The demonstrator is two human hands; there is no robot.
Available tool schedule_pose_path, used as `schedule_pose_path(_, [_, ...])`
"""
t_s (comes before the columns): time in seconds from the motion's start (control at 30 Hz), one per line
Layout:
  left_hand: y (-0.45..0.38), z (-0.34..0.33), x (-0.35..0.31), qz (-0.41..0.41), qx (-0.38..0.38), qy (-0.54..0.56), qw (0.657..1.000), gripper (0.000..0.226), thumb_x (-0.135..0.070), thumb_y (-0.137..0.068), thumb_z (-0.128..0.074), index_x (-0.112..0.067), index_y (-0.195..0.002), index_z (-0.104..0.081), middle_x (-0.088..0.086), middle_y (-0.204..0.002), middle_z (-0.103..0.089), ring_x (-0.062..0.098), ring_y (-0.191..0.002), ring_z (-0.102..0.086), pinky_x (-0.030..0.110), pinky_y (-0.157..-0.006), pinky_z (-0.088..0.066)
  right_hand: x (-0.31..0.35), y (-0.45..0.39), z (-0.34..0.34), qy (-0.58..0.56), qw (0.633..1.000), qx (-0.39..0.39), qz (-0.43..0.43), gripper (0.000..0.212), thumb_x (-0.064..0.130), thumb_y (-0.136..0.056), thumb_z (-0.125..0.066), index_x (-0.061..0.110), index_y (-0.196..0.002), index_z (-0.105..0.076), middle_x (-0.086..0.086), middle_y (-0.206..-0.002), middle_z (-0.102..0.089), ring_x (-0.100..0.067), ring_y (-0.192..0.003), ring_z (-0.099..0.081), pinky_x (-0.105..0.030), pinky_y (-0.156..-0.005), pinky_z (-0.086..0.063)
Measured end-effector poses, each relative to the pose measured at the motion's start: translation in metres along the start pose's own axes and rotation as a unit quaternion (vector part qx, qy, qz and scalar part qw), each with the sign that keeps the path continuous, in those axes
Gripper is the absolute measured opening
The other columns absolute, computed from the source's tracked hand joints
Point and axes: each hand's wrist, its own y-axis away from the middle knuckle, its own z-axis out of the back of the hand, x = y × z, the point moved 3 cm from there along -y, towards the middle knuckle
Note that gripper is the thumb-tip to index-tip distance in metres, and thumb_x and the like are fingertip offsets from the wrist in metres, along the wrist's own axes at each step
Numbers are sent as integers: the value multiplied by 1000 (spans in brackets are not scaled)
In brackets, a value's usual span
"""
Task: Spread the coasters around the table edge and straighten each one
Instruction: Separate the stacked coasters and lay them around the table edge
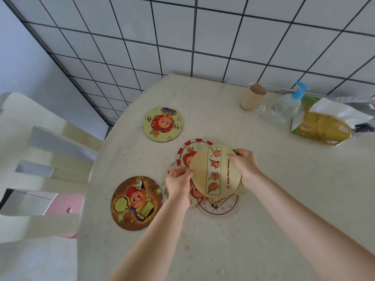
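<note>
Looks like a home dining corner: white tiled wall (203,37) with dark grout behind a pale speckled desk (284,189), cream slatted chair (40,159) pulled alongside, cartoon coasters (163,124) laid out, plus a paper cup (252,96), pump bottle (288,104) and tissue pack (322,126) at the far edge

Table (263,199) with coasters (163,124), cup (252,96).

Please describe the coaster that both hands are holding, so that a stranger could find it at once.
On the pale table, look at the overlapping pile in the middle. The top coaster, held between the left hand and right hand, is plain cream with one dashed strip of four small figures.
</note>
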Motion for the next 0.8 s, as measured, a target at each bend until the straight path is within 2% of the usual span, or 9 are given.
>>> schedule_pose_path(0.07, [-7,1,-8,-13,-6,-6,1000,32,-8,-78,-75,-15,-108,-66,0,-102,-67,17,-86,-64,33,-81,-55,12,-10,-9,3,1000,15,9,18,12,-82,-60,29,-79,-64,-9,-93,-72,-32,-95,-68,-54,-87,-54])
schedule_pose_path(0.17, [-15,4,-19,-31,-14,-47,998,40,-7,-79,-71,-11,-119,-65,0,-106,-68,25,-97,-65,38,-95,-50,22,-21,-22,19,999,26,19,25,11,-86,-57,32,-76,-63,3,-86,-70,-27,-93,-68,-46,-86,-56])
schedule_pose_path(0.27, [-15,1,-26,-70,-32,-105,992,37,-5,-81,-65,-4,-118,-65,15,-119,-67,29,-98,-65,34,-90,-49,24,-30,-28,62,998,12,28,28,4,-84,-52,27,-86,-67,2,-92,-70,-22,-90,-66,-43,-84,-57])
schedule_pose_path(0.37, [-23,-8,-30,-92,-46,-132,986,33,-7,-85,-65,-11,-117,-67,6,-125,-65,8,-77,-60,15,-64,-43,21,-45,-41,103,995,12,2,31,-3,-80,-50,22,-94,-62,-1,-93,-65,-23,-88,-63,-40,-78,-57])
schedule_pose_path(0.47, [-32,-13,-31,-88,-53,-140,985,36,-8,-85,-65,-14,-120,-64,4,-130,-61,16,-99,-59,21,-75,-42,20,-55,-53,142,989,24,-19,32,-7,-78,-48,22,-89,-55,2,-81,-58,-24,-84,-61,-34,-65,-53])
schedule_pose_path(0.6, [-33,-13,-28,-91,-68,-115,987,38,-1,-84,-62,-16,-119,-60,4,-129,-58,11,-88,-51,16,-62,-36,22,-60,-48,149,989,8,12,31,-6,-79,-48,19,-94,-59,0,-92,-62,-24,-90,-62,-34,-67,-53])
schedule_pose_path(0.67, [-35,-11,-29,-91,-72,-107,987,40,0,-83,-61,-15,-120,-59,1,-118,-60,6,-77,-53,16,-57,-35,24,-59,-48,142,989,8,28,31,-3,-78,-51,20,-96,-60,-1,-95,-64,-22,-89,-63,-35,-70,-54])
schedule_pose_path(0.73, [-33,-9,-30,-80,-80,-105,988,39,1,-82,-61,-11,-119,-59,1,-105,-64,11,-75,-60,24,-57,-47,27,-57,-50,124,992,16,31,27,0,-78,-54,22,-93,-59,0,-93,-63,-20,-83,-62,-34,-69,-54])
schedule_pose_path(0.8, [-31,-8,-28,-57,-77,-94,991,38,2,-80,-60,-7,-117,-60,12,-104,-67,32,-86,-66,47,-75,-57,28,-54,-52,112,993,31,37,25,3,-80,-56,23,-94,-58,2,-90,-62,-16,-77,-61,-30,-64,-52])
